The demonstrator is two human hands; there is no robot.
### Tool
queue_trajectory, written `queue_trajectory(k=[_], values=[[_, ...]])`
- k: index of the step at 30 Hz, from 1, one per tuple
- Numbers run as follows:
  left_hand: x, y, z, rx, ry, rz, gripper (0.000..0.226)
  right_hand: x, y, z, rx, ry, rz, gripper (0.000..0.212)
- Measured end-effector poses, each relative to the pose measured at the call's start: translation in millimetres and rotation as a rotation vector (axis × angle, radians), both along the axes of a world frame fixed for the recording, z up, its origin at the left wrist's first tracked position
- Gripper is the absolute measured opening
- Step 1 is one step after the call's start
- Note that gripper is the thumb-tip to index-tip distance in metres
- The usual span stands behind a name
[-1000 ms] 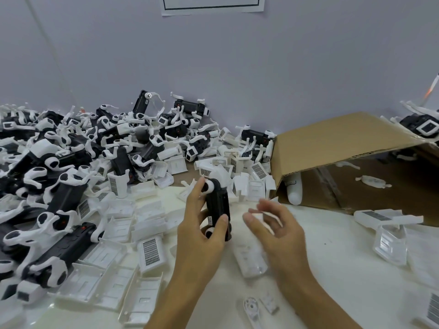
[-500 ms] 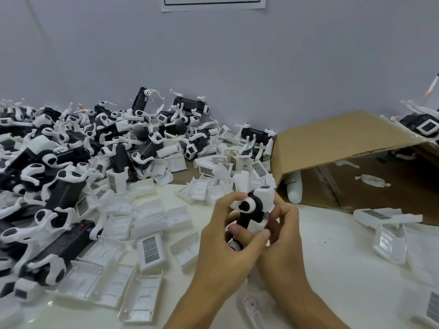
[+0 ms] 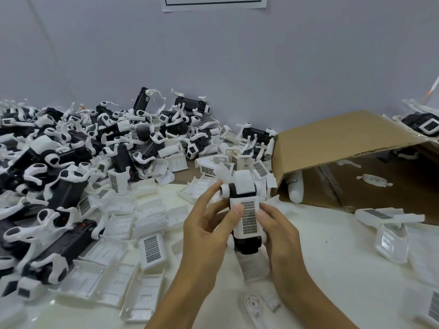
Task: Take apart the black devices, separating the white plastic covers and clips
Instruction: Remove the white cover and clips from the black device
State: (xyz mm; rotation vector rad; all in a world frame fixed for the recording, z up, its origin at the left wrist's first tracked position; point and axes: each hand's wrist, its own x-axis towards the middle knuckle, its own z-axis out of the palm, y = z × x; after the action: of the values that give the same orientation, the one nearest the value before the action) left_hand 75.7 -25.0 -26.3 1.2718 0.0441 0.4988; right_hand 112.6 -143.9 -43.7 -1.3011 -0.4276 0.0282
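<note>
A black device [image 3: 245, 243] with a white grid-patterned cover [image 3: 249, 216] is held upright above the white table, a little right of centre. My left hand [image 3: 209, 231] grips its left side, thumb on the cover and fingers behind near a white round end piece [image 3: 224, 190]. My right hand [image 3: 280, 236] grips its right side, thumb against the cover's edge. A large pile of black devices with white clips [image 3: 78, 148] fills the left. Loose white covers [image 3: 133, 262] lie in front of the pile.
An open cardboard box [image 3: 337, 141] lies on its side at the right with white clips [image 3: 374, 180] inside. More white covers [image 3: 389, 224] sit at the right. Small white clip parts [image 3: 255, 307] lie near the front edge. A grey wall stands behind.
The device has turned so its white grid cover faces me. Both hands have shifted slightly right and now hold it from either side.
</note>
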Motion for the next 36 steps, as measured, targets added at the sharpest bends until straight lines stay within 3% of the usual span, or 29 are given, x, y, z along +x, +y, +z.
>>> queue_trajectory(k=[3, 6, 9, 13, 16, 19, 22, 25, 27, 30, 33, 36], values=[[1, 0, -1, 0.031, 0.015, -0.014, 0.054, 1, 1, 0, -0.126, 0.02, -0.032, 0.034], [0, 1, -1, 0.047, 0.013, 0.003, 0.055, 0, 1, -2, -0.182, -0.093, -0.144, 0.035], [0, -2, 0, 0.065, 0.019, 0.001, 0.051, -1, 0, -3, -0.161, -0.11, -0.159, 0.028], [1, -7, -6, 0.279, 0.064, 0.167, 0.029, -5, 2, -2, -0.087, -0.014, -0.159, 0.026], [2, -5, -8, 0.232, 0.091, 0.092, 0.017, -4, 0, -1, -0.14, -0.215, -0.31, 0.028], [2, -3, -6, -0.023, 0.111, -0.064, 0.04, -1, -2, -6, -0.364, -0.566, -0.396, 0.048], [3, -1, -6, -0.116, 0.131, -0.049, 0.042, -2, 4, -12, -0.543, -0.676, -0.476, 0.061], [5, -2, -6, -0.106, 0.095, -0.01, 0.04, -5, 4, -12, -0.566, -0.714, -0.573, 0.052], [4, -1, -7, -0.048, 0.051, 0.062, 0.035, -8, 0, -8, -0.4, -0.534, -0.503, 0.044], [5, 6, -13, 0.015, 0.004, 0.165, 0.027, -5, -7, 7, -0.124, -0.057, -0.379, 0.03], [11, 9, -21, 0.035, 0.03, 0.25, 0.027, 15, -26, 28, -0.204, 0.256, -0.411, 0.034], [15, 6, -23, 0.101, 0.071, 0.278, 0.026, 26, -52, 62, -0.355, 0.36, -0.4, 0.032]])
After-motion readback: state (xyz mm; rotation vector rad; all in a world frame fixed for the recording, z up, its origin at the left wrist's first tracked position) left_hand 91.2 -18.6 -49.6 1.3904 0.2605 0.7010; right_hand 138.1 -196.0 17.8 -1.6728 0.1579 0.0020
